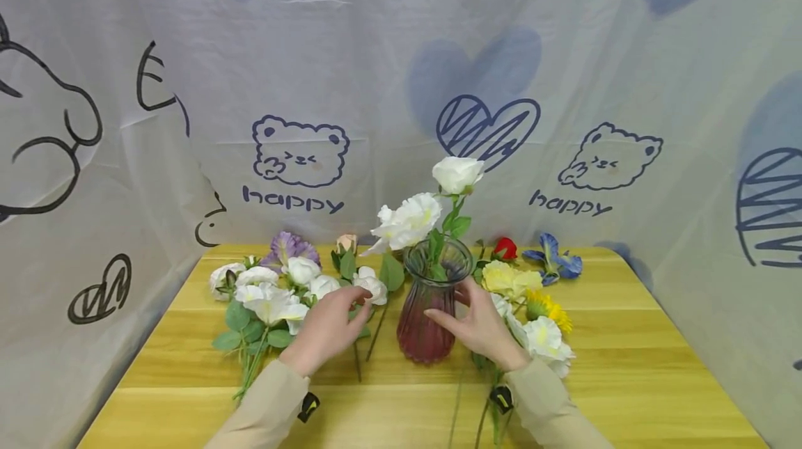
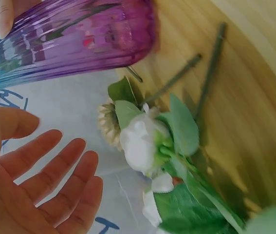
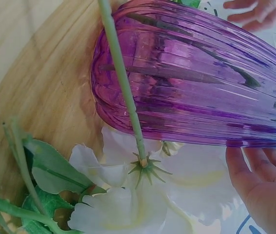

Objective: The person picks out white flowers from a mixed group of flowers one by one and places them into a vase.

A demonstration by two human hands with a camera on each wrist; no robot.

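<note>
A ribbed glass vase, pinkish-purple below and bluish at the neck, stands upright on the table. Two white flowers rise from it: a rose and a ruffled, wider bloom leaning left. Dark stems show through the glass in the right wrist view. My right hand is at the vase's right side, its fingertips touching the glass and the thumb extended across the front. My left hand hovers left of the vase with relaxed, spread fingers and nothing in them. Near its fingertips lies a white rose.
Left on the wooden table lie several white flowers, a purple flower and a peach rose. To the right are a red rose, blue iris, yellow flowers and white blooms. A printed curtain hangs behind.
</note>
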